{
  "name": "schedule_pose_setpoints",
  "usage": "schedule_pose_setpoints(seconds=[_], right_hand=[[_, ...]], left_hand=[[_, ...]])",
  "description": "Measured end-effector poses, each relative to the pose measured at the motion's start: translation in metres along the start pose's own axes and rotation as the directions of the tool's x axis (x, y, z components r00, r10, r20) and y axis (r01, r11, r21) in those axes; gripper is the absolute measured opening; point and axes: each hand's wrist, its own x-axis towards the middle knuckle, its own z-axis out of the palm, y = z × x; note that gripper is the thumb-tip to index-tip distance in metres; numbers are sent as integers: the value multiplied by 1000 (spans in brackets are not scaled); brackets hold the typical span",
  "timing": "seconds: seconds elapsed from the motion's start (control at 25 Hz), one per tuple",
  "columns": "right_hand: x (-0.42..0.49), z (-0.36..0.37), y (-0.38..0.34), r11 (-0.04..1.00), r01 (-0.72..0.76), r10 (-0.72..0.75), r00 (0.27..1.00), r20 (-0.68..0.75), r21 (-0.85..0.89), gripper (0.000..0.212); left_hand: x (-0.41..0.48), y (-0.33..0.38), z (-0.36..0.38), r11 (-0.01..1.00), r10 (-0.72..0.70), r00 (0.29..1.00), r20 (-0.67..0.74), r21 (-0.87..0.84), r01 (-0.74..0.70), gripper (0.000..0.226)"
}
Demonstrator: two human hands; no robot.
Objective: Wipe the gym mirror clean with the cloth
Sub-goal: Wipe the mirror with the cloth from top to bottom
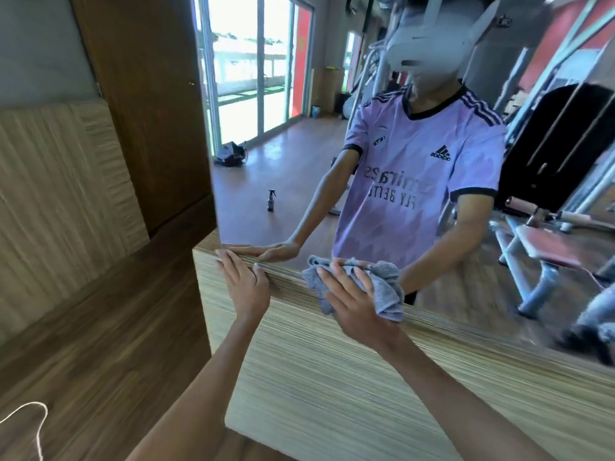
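The large gym mirror [283, 134] fills the upper right of the head view, above a striped wooden ledge [332, 361]. My right hand [356, 301] presses a crumpled grey cloth [386, 287] against the mirror's bottom edge, fingers spread over it. My left hand [244, 282] lies flat with fingers apart on the ledge's top edge, at the mirror's lower left corner. The mirror reflects both arms and a person in a lilac jersey.
A dark wood panel [143, 104] borders the mirror on the left, with a striped lighter panel [56, 194] beside it. The reflection shows a spray bottle [271, 200] on the floor, a bag [231, 154] by the glass doors, and weight benches [545, 251] at the right.
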Motion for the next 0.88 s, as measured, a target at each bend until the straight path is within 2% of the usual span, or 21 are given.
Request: schedule_pose_setpoints(seconds=[0.12,0.2,0.28,0.4,0.48,0.6,0.68,0.76,0.88], right_hand=[[-65,-19,39,993,-91,95,994,-50,77,34],[-97,-29,60,986,-118,126,990,-64,122,24],[-112,-35,72,983,-123,133,989,-67,136,22],[-88,-30,58,988,-74,76,997,-5,139,34],[-64,-26,41,991,-19,16,1000,22,134,42],[-55,-28,43,993,-17,11,998,54,119,44],[-84,-35,63,994,-40,33,997,71,97,47],[-130,-49,86,983,-118,111,992,61,137,51],[-200,-69,120,968,-212,208,977,41,133,44]], left_hand=[[-31,28,37,997,-74,997,-35,-15,73,77],[-55,36,57,999,-47,998,-29,-3,47,86],[-73,42,75,999,-21,1000,4,38,21,90],[-82,42,91,991,14,1000,7,130,-15,86],[-85,45,90,991,-35,999,6,133,34,83],[-82,49,85,983,-76,997,7,168,73,75],[-81,56,90,981,-124,992,-6,149,124,64],[-89,72,98,980,-190,981,-32,48,192,64],[-105,82,110,989,-145,988,-53,-2,145,64]])
